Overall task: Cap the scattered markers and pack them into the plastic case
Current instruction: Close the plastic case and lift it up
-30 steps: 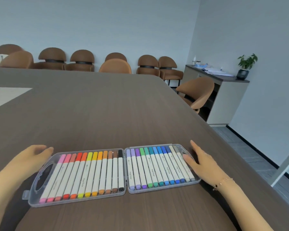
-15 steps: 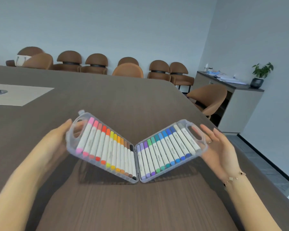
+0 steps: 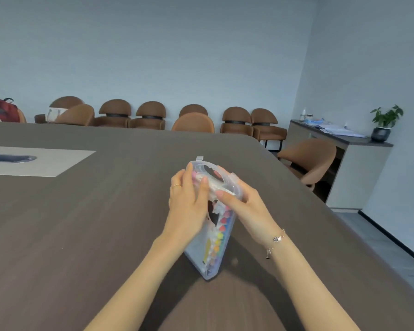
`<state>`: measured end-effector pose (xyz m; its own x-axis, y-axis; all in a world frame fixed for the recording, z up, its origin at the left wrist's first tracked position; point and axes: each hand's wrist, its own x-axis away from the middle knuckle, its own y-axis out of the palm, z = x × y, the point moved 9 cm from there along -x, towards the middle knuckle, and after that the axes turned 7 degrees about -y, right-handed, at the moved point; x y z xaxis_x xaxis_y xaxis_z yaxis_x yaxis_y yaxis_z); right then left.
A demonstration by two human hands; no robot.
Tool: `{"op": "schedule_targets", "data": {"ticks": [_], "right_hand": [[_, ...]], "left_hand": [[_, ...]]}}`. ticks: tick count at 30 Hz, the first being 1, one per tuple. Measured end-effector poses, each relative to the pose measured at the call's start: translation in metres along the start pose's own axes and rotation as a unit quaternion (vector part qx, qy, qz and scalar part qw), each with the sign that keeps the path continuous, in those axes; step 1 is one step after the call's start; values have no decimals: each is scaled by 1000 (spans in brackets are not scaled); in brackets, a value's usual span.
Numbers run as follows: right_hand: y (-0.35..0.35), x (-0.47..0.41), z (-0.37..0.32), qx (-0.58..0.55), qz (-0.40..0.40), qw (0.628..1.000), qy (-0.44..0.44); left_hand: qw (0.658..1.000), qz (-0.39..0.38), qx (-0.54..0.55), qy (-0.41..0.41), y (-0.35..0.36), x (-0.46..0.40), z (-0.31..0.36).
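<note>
The clear plastic case (image 3: pixel 210 254) stands on its hinge edge on the table, its two halves folded together. Coloured marker caps (image 3: pixel 221 231) show through the narrow side. My left hand (image 3: pixel 189 201) presses flat against the left half near the handle end. My right hand (image 3: pixel 245 206) presses on the right half from the other side, fingers over the handle cut-out. The latch tab (image 3: pixel 199 158) sticks up at the top of the case. The marker barrels are mostly hidden by my hands.
The case rests on a large dark wood-grain table (image 3: pixel 81 223) with a pale inset panel (image 3: pixel 46 162) at left. Brown chairs (image 3: pixel 151 115) line the far wall. A cabinet (image 3: pixel 354 168) with a potted plant (image 3: pixel 385 123) stands at right.
The case lay open flat, then both hands lifted its halves and folded them together. It now stands closed on its hinge edge between my palms.
</note>
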<state>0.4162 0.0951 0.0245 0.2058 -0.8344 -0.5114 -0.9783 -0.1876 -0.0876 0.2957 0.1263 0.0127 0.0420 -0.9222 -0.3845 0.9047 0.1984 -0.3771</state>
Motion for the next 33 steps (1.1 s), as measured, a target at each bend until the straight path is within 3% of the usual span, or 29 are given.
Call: {"op": "schedule_targets", "data": {"ticks": [3, 7, 10, 14, 21, 24, 27, 33], "right_hand": [[-4, -9, 6, -41, -38, 998, 36], [10, -17, 4, -67, -136, 986, 65], [16, -24, 4, -37, -178, 981, 61], [8, -39, 11, 56, -91, 994, 36], [10, -39, 21, -27, 12, 1000, -5], [12, -39, 24, -69, 99, 993, 12], [13, -38, 29, -79, 187, 978, 53], [8, -36, 24, -84, 244, 965, 52]], "left_hand": [[991, 57, 116, -21, -36, -12, -5], [969, -67, 219, -89, -42, -24, -11], [969, -21, 235, -78, -56, -22, -12], [961, 81, 258, -59, -75, -25, -18], [957, 141, 245, -66, -81, -27, -26], [957, 156, 238, -57, -83, -23, -24], [958, 130, 246, -70, -79, -23, -23], [950, 61, 258, -162, -66, -30, -32]]}}
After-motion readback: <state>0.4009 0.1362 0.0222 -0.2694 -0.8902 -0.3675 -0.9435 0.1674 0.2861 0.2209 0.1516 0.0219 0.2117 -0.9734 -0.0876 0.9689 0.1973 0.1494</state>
